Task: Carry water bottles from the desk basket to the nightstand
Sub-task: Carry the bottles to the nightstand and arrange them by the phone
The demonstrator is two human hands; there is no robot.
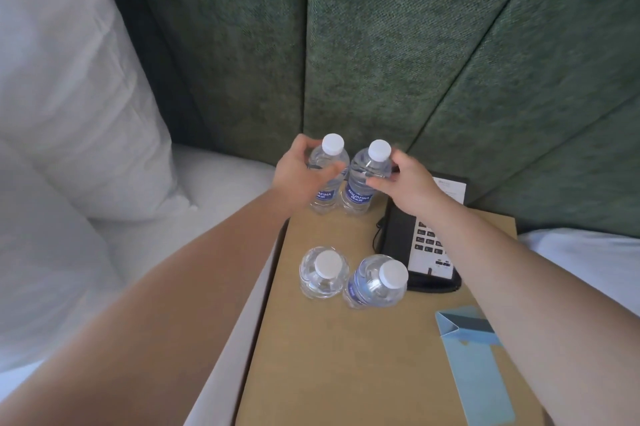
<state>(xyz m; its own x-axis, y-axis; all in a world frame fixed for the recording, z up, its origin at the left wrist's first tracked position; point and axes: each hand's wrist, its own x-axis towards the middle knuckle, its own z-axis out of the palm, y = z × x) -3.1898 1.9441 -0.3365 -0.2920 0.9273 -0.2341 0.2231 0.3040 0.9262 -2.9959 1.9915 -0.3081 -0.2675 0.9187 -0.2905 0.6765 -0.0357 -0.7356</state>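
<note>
Bottles stand on the nightstand point(332, 356), left hand point(298, 171) and right hand point(408, 183) each gripping one.

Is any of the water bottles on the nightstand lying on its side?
No. All four bottles stand upright on the nightstand: two far bottles at the hands, two near bottles in front.

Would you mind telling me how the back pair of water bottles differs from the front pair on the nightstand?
The back pair has a hand around each bottle: the left hand on one, the right hand on the other. The front pair stands untouched. The back pair sits by the green headboard, the front pair nearer the camera, beside the phone. Blue labels show plainly on the back pair; the front pair shows mostly caps. All four stand upright on the nightstand, white caps on.
</note>
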